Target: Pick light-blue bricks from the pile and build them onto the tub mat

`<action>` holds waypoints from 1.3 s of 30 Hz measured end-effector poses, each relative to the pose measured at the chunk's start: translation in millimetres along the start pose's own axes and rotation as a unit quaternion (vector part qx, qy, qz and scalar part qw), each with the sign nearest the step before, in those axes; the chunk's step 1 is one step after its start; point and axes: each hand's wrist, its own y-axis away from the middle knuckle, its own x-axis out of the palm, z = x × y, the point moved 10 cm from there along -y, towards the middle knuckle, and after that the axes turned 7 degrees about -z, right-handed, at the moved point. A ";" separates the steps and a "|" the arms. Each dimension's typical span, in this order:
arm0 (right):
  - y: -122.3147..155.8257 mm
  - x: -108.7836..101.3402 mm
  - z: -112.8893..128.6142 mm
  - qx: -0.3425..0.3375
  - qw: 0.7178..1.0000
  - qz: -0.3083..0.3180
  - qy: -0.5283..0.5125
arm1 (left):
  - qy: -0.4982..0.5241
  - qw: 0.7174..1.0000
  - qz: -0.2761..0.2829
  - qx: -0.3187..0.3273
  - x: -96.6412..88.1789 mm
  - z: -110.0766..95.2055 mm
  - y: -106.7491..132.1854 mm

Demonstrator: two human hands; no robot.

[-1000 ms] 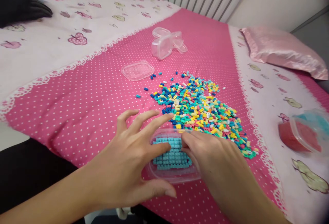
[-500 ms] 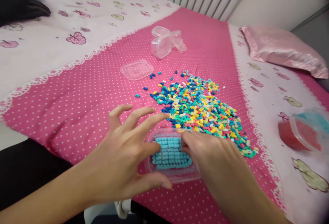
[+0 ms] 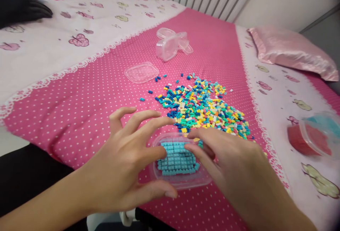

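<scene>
A clear plastic container [image 3: 183, 181] sits on the pink dotted bedspread near the front edge, filled with neat rows of turquoise beads [image 3: 176, 158]. My left hand [image 3: 127, 163] steadies its left side, thumb at the front rim, middle finger on the beads, other fingers spread above. My right hand [image 3: 228, 163] hovers over the container's right side, fingers stretched toward the beads, holding nothing I can see. Just beyond lies a loose heap of mixed coloured beads [image 3: 204, 109].
A flat clear lid [image 3: 141, 72] lies left of the heap; further back are empty clear containers [image 3: 172, 43]. At right stands a tub with red and blue contents [image 3: 313, 137]. A pink satin pillow [image 3: 289, 52] lies at the back right. Dark fabric [image 3: 21, 4] rests top left.
My right hand has lifted off the turquoise beads and shifted right and up, its fingers stretching out. My left hand stays on the container's left side.
</scene>
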 end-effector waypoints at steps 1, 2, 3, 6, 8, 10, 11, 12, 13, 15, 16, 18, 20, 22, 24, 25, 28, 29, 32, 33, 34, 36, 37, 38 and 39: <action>-3.7 -3.1 -1.1 0.006 0.999 -0.002 -0.041 | 0.005 1.000 -0.007 0.001 -2.1 -0.2 -0.5; -7.4 -4.5 -2.9 0.014 0.996 0.001 -0.085 | 0.008 1.000 -0.015 0.002 -3.9 -0.2 -1.0; -10.7 -4.0 -5.8 0.024 0.992 0.008 -0.127 | 0.008 1.000 -0.024 0.003 -5.6 0.0 -1.4; -15.9 7.4 -15.9 0.054 0.971 0.047 -0.227 | -0.006 0.999 -0.051 -0.004 -8.8 2.7 -1.9; -16.0 18.5 -20.2 0.066 0.957 0.082 -0.271 | -0.016 0.998 -0.065 -0.016 -9.5 5.3 -1.7; -15.2 27.2 -21.8 0.078 0.943 0.109 -0.303 | -0.015 0.997 -0.069 -0.030 -8.6 7.8 -1.6; -14.7 30.4 -21.0 0.082 0.937 0.121 -0.317 | -0.012 0.997 -0.069 -0.036 -7.9 8.5 -1.7; -14.1 33.1 -19.4 0.085 0.931 0.135 -0.328 | -0.010 0.997 -0.069 -0.038 -7.5 8.7 -2.0; -13.5 35.1 -17.1 0.088 0.925 0.146 -0.339 | -0.009 0.997 -0.069 -0.039 -7.4 8.3 -2.4; -11.6 38.5 -11.2 0.093 0.912 0.168 -0.362 | -0.007 0.997 -0.070 -0.037 -7.4 6.5 -3.3; -10.1 40.2 -8.0 0.096 0.905 0.179 -0.374 | -0.004 0.997 -0.070 -0.038 -7.2 5.6 -3.6; -6.0 44.4 -2.1 0.100 0.893 0.201 -0.389 | 0.011 0.996 -0.070 -0.046 -6.5 4.7 -4.0; -2.5 47.3 2.2 0.099 0.889 0.211 -0.395 | 0.027 0.996 -0.073 -0.053 -5.3 3.5 -4.0; -0.9 48.3 3.7 0.099 0.887 0.205 -0.401 | 0.035 0.995 -0.084 -0.045 -5.6 0.3 -4.0; -0.6 48.5 5.2 0.098 0.885 0.199 -0.410 | 0.038 0.994 -0.100 -0.021 -7.3 -4.5 -3.9; -0.5 49.1 6.0 0.098 0.883 0.201 -0.413 | 0.040 0.994 -0.106 -0.014 -8.1 -5.4 -3.7; -0.7 50.1 9.7 0.098 0.875 0.215 -0.422 | 0.048 0.993 -0.106 -0.035 -7.9 0.6 -2.9; -1.1 49.9 10.4 0.099 0.873 0.218 -0.425 | 0.050 0.992 -0.104 -0.049 -7.6 3.6 -2.4; -2.2 49.0 9.3 0.103 0.879 0.213 -0.415 | 0.039 0.992 -0.108 -0.060 -8.7 5.9 -1.1; -2.7 48.2 8.5 0.097 0.887 0.207 -0.400 | 0.032 0.991 -0.113 -0.060 -9.7 5.9 -0.7; -4.0 45.7 7.3 0.084 0.902 0.191 -0.377 | 0.025 0.991 -0.118 -0.061 -10.8 6.0 -0.5; -9.0 33.3 5.7 0.034 0.945 0.122 -0.301 | 0.015 0.990 -0.124 -0.065 -12.0 7.1 -0.3; -11.0 24.1 7.0 0.000 0.963 0.076 -0.259 | 0.014 0.990 -0.122 -0.069 -11.9 8.1 -0.4; -11.6 15.7 9.8 -0.033 0.974 0.035 -0.220 | 0.013 0.990 -0.120 -0.072 -11.5 9.1 -0.5; -11.1 9.2 13.3 -0.061 0.980 0.004 -0.189 | 0.013 0.990 -0.120 -0.076 -11.4 10.1 -0.6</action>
